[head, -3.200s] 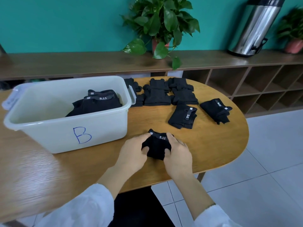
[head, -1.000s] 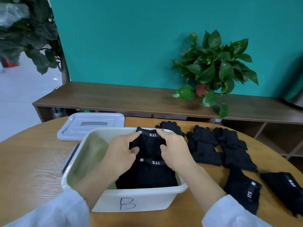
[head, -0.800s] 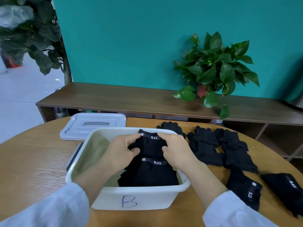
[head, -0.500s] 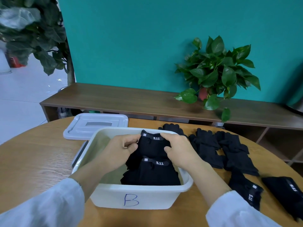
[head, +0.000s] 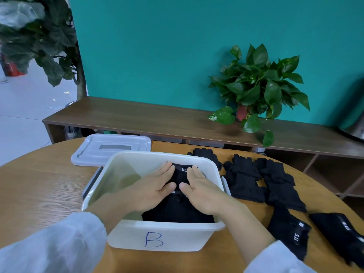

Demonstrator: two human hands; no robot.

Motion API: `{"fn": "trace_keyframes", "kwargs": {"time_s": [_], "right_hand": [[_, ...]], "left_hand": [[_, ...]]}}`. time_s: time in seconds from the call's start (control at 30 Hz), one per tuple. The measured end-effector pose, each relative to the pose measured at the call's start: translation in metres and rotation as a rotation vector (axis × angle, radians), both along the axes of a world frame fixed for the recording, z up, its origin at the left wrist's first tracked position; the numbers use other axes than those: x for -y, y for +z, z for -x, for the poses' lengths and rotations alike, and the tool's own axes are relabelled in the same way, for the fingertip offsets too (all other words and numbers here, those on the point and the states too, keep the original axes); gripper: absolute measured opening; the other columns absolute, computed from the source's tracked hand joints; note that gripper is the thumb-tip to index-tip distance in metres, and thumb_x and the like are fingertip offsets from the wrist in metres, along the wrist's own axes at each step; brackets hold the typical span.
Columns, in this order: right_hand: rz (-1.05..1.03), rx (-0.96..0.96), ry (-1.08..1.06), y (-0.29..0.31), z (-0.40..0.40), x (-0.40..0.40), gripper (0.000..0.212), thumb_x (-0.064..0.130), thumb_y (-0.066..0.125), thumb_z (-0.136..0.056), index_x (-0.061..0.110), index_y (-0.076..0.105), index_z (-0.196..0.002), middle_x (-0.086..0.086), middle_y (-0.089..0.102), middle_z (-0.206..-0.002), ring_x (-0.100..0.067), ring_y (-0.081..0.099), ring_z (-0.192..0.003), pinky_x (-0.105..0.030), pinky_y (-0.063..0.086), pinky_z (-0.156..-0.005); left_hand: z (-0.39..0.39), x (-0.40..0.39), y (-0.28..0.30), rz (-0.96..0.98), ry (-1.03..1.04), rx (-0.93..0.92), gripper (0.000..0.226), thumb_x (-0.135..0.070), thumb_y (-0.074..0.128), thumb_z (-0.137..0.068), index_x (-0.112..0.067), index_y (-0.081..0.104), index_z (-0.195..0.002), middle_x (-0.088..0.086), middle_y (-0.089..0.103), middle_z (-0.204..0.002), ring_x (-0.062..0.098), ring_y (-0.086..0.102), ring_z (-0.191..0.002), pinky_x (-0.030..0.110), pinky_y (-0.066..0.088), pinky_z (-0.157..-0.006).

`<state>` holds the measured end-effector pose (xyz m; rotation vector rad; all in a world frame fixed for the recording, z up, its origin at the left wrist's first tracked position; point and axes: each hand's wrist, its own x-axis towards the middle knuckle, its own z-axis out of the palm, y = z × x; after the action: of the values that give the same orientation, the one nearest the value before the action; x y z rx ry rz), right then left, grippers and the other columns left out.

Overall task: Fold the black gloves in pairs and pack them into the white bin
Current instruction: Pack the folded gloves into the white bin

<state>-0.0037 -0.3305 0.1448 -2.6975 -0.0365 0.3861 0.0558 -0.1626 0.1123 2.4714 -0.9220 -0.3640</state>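
Note:
The white bin (head: 153, 236), marked with a blue "B", stands on the round wooden table. Inside it lie folded black gloves (head: 178, 210), stacked toward the right side. My left hand (head: 151, 189) and my right hand (head: 201, 191) lie side by side with straight fingers, pressing flat on the top folded pair (head: 182, 171) near the bin's far wall. Unfolded black gloves (head: 248, 180) lie in a row on the table right of the bin. Two folded pairs (head: 289, 231) sit at the near right.
The bin's grey lid (head: 112, 149) lies on the table behind the bin. A long wooden shelf (head: 149, 119) runs along the teal wall, with a potted plant (head: 258, 89) on it. The table edge curves away at the right.
Both hands carried a folded pair from the table into the bin. In the last second they let go of it and flattened out on top of it.

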Motion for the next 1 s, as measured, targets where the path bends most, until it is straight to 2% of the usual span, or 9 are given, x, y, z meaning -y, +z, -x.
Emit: {"fn": "trace_keyframes", "kwargs": {"time_s": [0.23,0.33,0.43,0.53,0.6,0.67,0.77,0.87,1.0], "right_hand": [[0.025,-0.026,0.004,-0.011,-0.004,-0.003,0.050,0.032,0.026,-0.107,0.003,0.021,-0.147,-0.008,0.013,-0.159,-0.018,0.011,-0.146,-0.031,0.016,-0.116],[0.002,-0.029,-0.012,-0.006,-0.003,-0.005,0.042,0.030,0.027,-0.107,0.005,0.031,-0.141,-0.010,0.025,-0.149,-0.022,0.019,-0.142,-0.032,0.019,-0.114],[-0.036,0.039,-0.064,-0.002,-0.001,-0.005,0.020,0.029,0.030,-0.105,0.013,0.041,-0.111,-0.005,0.039,-0.125,-0.023,0.035,-0.125,-0.037,0.029,-0.109],[-0.078,0.081,-0.112,0.008,0.010,-0.004,0.020,0.027,0.031,-0.105,0.011,0.042,-0.107,-0.001,0.039,-0.122,-0.020,0.034,-0.122,-0.029,0.023,-0.098],[-0.086,0.139,-0.126,0.014,0.020,0.003,0.018,0.026,0.033,-0.104,0.010,0.042,-0.102,-0.001,0.041,-0.113,-0.022,0.039,-0.117,-0.036,0.028,-0.103],[-0.113,0.180,-0.158,0.015,0.037,0.013,0.024,0.025,0.035,-0.104,0.006,0.046,-0.113,-0.005,0.044,-0.126,-0.025,0.035,-0.130,-0.046,0.028,-0.111],[-0.147,0.237,-0.218,0.014,0.068,0.035,0.041,0.024,0.035,-0.105,0.005,0.038,-0.141,-0.009,0.026,-0.157,-0.017,0.006,-0.150,-0.041,0.019,-0.116],[-0.187,0.289,-0.320,0.005,0.100,0.063,0.054,0.028,0.039,-0.105,0.015,0.022,-0.154,-0.002,0.012,-0.163,-0.014,0.000,-0.150,-0.037,0.010,-0.121],[-0.207,0.298,-0.475,-0.015,0.136,0.106,0.055,0.032,0.041,-0.104,0.019,0.023,-0.154,0.000,0.015,-0.162,-0.013,0.002,-0.150,-0.035,0.009,-0.120]], "left_hand": [[0.002,-0.002,0.001,-0.113,-0.023,-0.043,0.061,-0.037,0.021,-0.106,-0.014,-0.008,-0.155,-0.007,-0.021,-0.159,-0.006,-0.019,-0.134,0.009,-0.010,-0.105],[0.003,-0.004,0.002,-0.045,0.010,-0.055,0.061,-0.038,0.023,-0.105,-0.017,-0.003,-0.156,-0.009,-0.016,-0.160,-0.005,-0.015,-0.139,0.008,-0.009,-0.106],[0.008,-0.006,0.009,0.062,0.069,-0.066,0.059,-0.037,0.027,-0.105,-0.020,0.005,-0.156,-0.011,-0.008,-0.161,-0.010,-0.008,-0.135,0.005,-0.007,-0.104],[0.015,-0.008,0.020,0.126,0.131,-0.029,0.058,-0.038,0.029,-0.104,-0.019,0.012,-0.156,-0.013,-0.001,-0.161,-0.005,0.000,-0.142,0.006,-0.003,-0.105],[0.022,-0.007,0.027,0.165,0.146,0.002,0.058,-0.040,0.032,-0.104,-0.020,0.016,-0.156,-0.012,0.002,-0.162,0.000,0.003,-0.146,0.010,-0.001,-0.108],[0.034,0.002,0.034,0.180,0.118,0.031,0.057,-0.039,0.032,-0.104,-0.019,0.019,-0.156,-0.010,0.005,-0.162,0.003,0.005,-0.148,0.011,0.001,-0.109],[0.054,0.026,0.044,0.193,0.036,0.086,0.054,-0.035,0.032,-0.105,-0.017,0.021,-0.155,-0.006,0.007,-0.163,0.004,0.005,-0.148,0.011,0.004,-0.108],[0.074,0.059,0.047,0.214,-0.064,0.094,0.054,-0.035,0.033,-0.105,-0.019,0.020,-0.155,-0.008,0.004,-0.163,0.004,0.003,-0.149,0.015,0.005,-0.112],[0.104,0.113,0.044,0.213,-0.197,0.099,0.054,-0.032,0.033,-0.106,-0.020,0.016,-0.156,-0.007,0.000,-0.164,0.007,-0.001,-0.149,0.035,0.014,-0.122]]}}
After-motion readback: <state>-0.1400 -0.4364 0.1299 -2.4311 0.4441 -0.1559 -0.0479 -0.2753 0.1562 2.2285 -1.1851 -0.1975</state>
